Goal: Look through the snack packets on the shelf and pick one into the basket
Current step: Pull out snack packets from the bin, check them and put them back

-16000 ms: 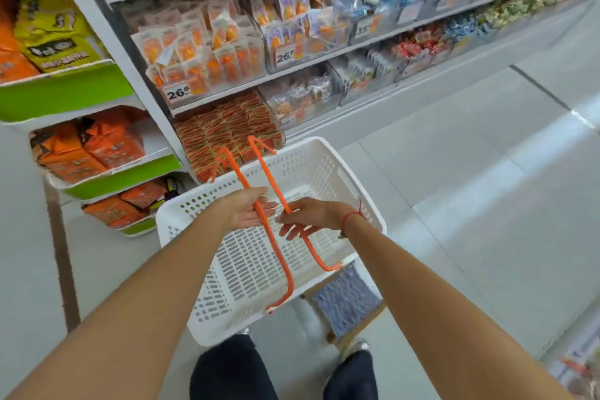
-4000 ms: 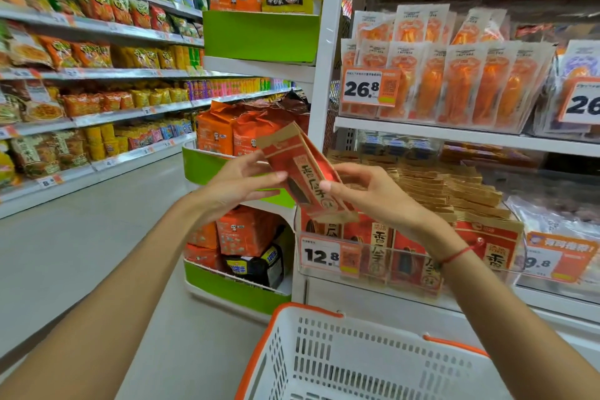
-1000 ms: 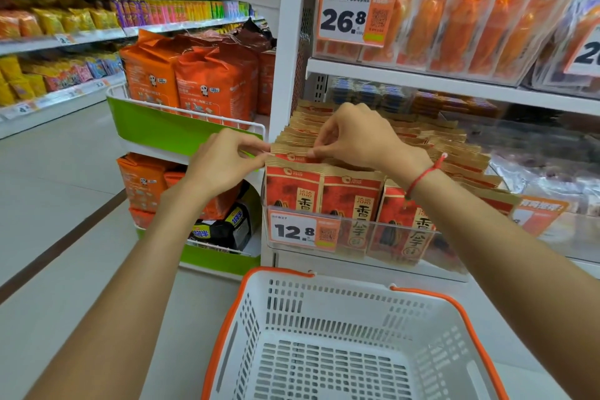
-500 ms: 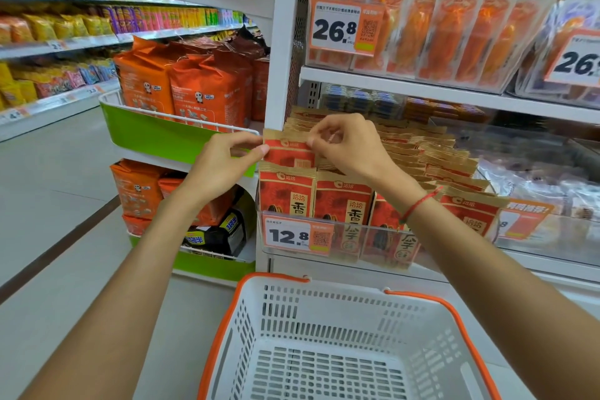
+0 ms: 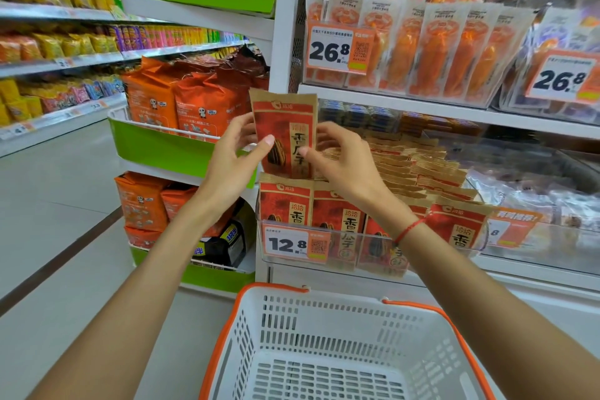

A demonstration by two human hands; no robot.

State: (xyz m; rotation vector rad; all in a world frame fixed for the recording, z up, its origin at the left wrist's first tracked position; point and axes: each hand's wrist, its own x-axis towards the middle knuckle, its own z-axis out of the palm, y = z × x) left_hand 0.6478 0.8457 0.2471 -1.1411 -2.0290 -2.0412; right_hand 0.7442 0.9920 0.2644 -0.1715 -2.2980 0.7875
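A red and brown paper packet of sunflower seeds [image 5: 285, 127] stands upright, lifted above the rows of like packets [image 5: 418, 169] in the clear shelf bin [image 5: 367, 256]. My left hand [image 5: 232, 159] pinches its left edge with thumb on the front. My right hand [image 5: 337, 162] pinches its right edge. A white basket with orange rim [image 5: 334, 312] sits below the bin, with nothing in it.
Price tag 12.8 [image 5: 287, 243] hangs on the bin front. Orange snack packs [image 5: 448, 49] fill the shelf above. Left stands a green end rack [image 5: 168, 146] with orange bags [image 5: 181, 104]. Further snack shelves [image 5: 48, 52] line the aisle at far left.
Both hands have lifted one packet up out of the front rows; half a second ago only its top showed above the others.
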